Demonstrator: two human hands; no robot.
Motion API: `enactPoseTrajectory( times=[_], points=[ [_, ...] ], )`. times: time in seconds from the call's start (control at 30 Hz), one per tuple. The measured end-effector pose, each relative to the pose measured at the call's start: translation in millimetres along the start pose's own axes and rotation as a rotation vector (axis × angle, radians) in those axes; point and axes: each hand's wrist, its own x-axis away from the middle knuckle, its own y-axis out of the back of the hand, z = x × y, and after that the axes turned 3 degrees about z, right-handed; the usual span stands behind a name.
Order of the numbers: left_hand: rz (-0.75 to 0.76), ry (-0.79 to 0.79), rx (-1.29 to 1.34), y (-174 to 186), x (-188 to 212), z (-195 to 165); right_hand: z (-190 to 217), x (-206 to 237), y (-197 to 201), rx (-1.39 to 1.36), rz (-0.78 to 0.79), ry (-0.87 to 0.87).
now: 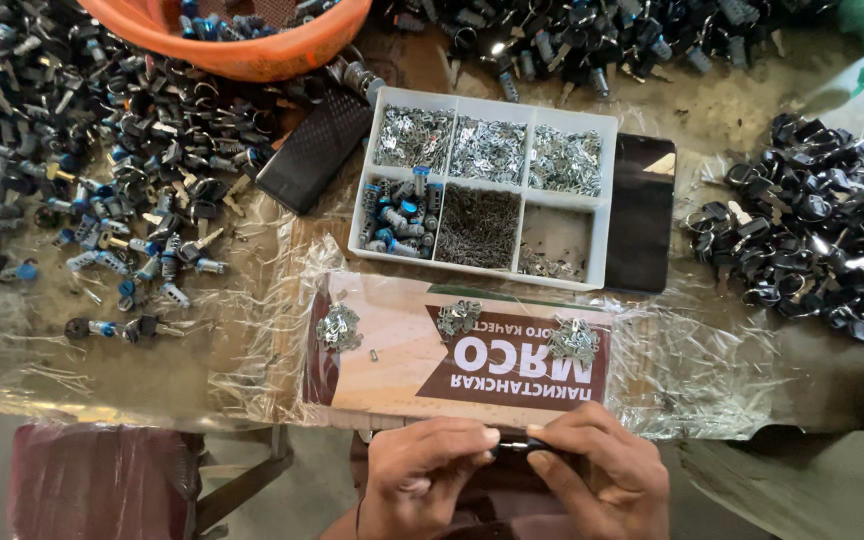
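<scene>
Left hand (422, 470) and right hand (592, 475) meet at the near edge of the worktop (102, 370), both pinching one small dark part (522, 444) between fingertips. Just beyond lies a printed cardboard sheet (402, 370) carrying three small heaps of metal pieces. Farther out sits a white compartment tray (607, 215).

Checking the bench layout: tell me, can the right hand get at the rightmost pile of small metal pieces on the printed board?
Probably yes: that pile lies uncovered just beyond the right hand, though both hands hold a small dark part.
</scene>
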Motion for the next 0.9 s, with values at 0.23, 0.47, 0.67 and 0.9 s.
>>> enactPoseTrajectory(
  times=[0.23, 0.47, 0.67, 0.9],
  points=[
    [-0.054, 0.259, 0.414, 5.6, 10.5, 10.5, -11.1, 7.9, 1.0, 0.016, -0.040, 0.059],
    [-0.114, 0.309, 0.452, 16.9, 11.5, 13.5, -32.9, 19.3, 15.3, -0.204, -0.200, 0.119],
    [-0.093, 0.340, 0.300, 16.0, 9.7, 4.9, -44.6, 25.8, -8.9, -0.459, -0.112, -0.006],
    [-0.056, 0.204, 0.280, 20.4, 9.8, 3.6, -36.6, 13.7, -25.3, -0.233, -0.133, -0.028]
  ],
)
